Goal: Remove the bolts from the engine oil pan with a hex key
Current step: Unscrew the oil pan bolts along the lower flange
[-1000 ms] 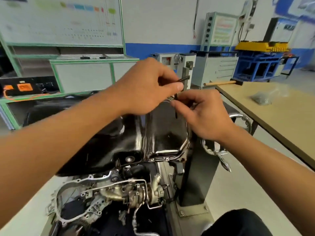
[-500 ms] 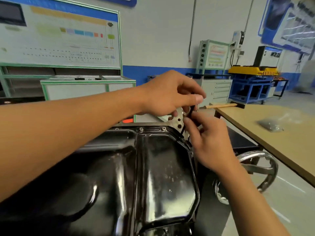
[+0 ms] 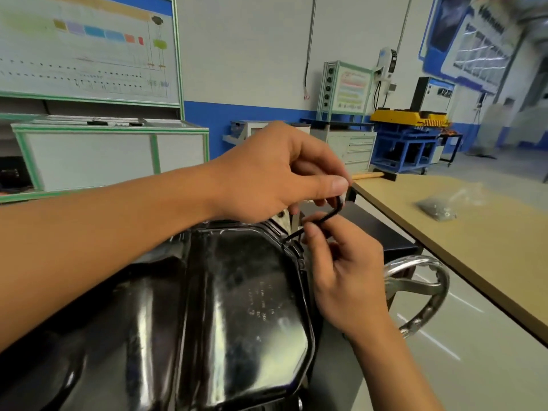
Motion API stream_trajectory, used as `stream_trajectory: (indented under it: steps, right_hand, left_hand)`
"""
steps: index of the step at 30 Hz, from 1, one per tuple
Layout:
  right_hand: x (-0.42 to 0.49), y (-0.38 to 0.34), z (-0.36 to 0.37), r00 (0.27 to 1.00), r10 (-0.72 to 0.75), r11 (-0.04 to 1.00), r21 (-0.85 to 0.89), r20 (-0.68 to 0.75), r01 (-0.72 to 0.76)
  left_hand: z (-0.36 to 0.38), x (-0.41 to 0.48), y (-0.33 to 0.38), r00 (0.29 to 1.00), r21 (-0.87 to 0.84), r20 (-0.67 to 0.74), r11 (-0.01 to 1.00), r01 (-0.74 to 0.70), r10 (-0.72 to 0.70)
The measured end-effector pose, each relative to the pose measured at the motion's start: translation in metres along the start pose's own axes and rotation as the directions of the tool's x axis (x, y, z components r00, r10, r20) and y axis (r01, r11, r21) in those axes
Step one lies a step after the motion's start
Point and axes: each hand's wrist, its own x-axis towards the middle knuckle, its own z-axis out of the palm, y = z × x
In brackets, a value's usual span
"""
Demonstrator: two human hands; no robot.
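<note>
Black glossy oil pan (image 3: pixel 246 307) is seen dome-up in the foreground, closed side to the camera, so nothing of its inside is shown. A black hex key (image 3: pixel 332 213) is held over the pan's far right corner, its lower end laid down onto the pan's rim flange; what the tip sits in is too small to be told. Left hand (image 3: pixel 267 176) is reached across from above, its grip narrow, with the key's upper bend pinched between thumb and curled fingers. Right hand (image 3: pixel 347 280) is brought up from below, its grip closed on the key's shaft, thumb and forefinger pinched round it just beside the flange. A chrome handwheel (image 3: pixel 421 295) is noted right of the pan, beside the right wrist. On the desk (image 3: pixel 489 247) further right, well apart from the pan, a clear plastic bag (image 3: pixel 439 207) is laid flat, filled with what seem to be small grey metal pieces. A wooden handle (image 3: pixel 366 175) is laid at the desk's far corner.
</note>
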Motion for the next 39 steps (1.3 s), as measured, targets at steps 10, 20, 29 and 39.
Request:
stream_trajectory:
  steps: [10, 20, 29, 39]
  right_hand:
    - [-0.004, -0.001, 0.013, 0.998, 0.030, 0.999, -0.036, -0.054, -0.032]
    - [0.083, -0.104, 0.068, 0.966, -0.155, 0.971, 0.210, 0.207, 0.111]
    - [0.096, -0.191, 0.176, 0.921, -0.268, 0.911, 0.386, 0.282, 0.147]
    - [0.097, -0.180, 0.214, 0.747, -0.163, 0.987, 0.115, 0.645, 0.116]
  left_hand:
    - [-0.010, -0.006, 0.001, 0.998, 0.065, -0.021, 0.996, 0.062, -0.061]
    - [-0.097, -0.067, 0.050, 0.924, -0.010, -0.381, 1.000, -0.026, 0.020]
    - [-0.169, -0.194, 0.062, 0.696, 0.064, -0.714, 0.997, -0.049, 0.080]
    - [-0.188, -0.260, -0.007, 0.656, -0.214, -0.703, 0.962, 0.172, -0.274]
